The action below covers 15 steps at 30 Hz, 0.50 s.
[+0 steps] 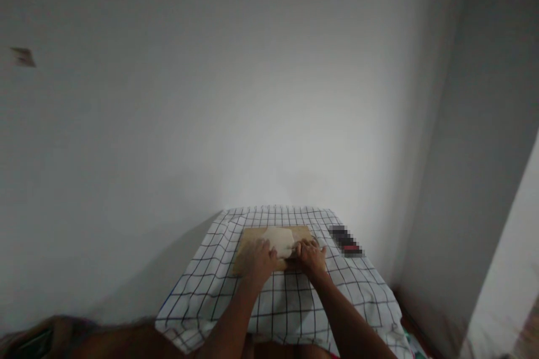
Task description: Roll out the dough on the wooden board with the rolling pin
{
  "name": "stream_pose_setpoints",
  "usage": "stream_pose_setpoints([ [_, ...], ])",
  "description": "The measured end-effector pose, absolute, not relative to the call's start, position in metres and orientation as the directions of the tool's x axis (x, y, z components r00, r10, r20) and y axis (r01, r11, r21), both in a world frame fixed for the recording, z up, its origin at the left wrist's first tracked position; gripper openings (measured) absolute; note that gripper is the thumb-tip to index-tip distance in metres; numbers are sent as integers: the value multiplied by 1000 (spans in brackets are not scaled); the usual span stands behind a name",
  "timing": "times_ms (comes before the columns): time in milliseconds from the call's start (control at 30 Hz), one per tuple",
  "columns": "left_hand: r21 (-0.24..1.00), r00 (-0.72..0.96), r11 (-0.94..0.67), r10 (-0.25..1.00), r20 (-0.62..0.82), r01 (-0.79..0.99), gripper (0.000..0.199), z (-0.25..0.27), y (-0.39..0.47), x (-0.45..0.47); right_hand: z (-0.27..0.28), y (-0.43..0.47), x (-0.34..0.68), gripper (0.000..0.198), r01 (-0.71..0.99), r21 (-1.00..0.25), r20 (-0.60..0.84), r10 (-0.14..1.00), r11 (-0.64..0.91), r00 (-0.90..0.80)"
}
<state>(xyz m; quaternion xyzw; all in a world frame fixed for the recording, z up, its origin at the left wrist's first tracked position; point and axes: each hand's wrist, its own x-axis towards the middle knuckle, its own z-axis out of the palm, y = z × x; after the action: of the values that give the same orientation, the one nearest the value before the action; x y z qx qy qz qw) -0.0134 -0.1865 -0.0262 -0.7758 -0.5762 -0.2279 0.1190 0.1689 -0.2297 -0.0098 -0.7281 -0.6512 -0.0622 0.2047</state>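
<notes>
A pale, flat sheet (pixel 278 240), perhaps dough, lies on a wooden board (pixel 248 238) in the middle of the table. My left hand (pixel 264 258) rests at the near left edge of the sheet, its fingers stretched forward and somewhat apart. At the right edge, my right hand (pixel 310 254) has its fingers bent and drawn together. Something thin and dark shows by its fingertips, too small and blurred to name.
A black-and-white checked cloth (pixel 219 291) covers the table. To the right of the board lies a dark, pixelated object (pixel 345 240) with a red patch. The white wall (pixel 269 95) stands right behind the table.
</notes>
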Motion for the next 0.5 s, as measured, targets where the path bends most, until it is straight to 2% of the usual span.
stream_pose_setpoints([
  [200,104,179,-269,838,516,958,45,-33,-180,6,-11,-218,164,43,964,-242,371,908,-110,196],
  [333,163,145,-255,857,495,953,45,-32,-172,22,-14,-211,163,42,961,-260,414,888,-97,202],
  [500,143,186,-296,839,512,944,40,-22,-153,25,-17,-197,165,40,969,-242,438,885,-54,159],
])
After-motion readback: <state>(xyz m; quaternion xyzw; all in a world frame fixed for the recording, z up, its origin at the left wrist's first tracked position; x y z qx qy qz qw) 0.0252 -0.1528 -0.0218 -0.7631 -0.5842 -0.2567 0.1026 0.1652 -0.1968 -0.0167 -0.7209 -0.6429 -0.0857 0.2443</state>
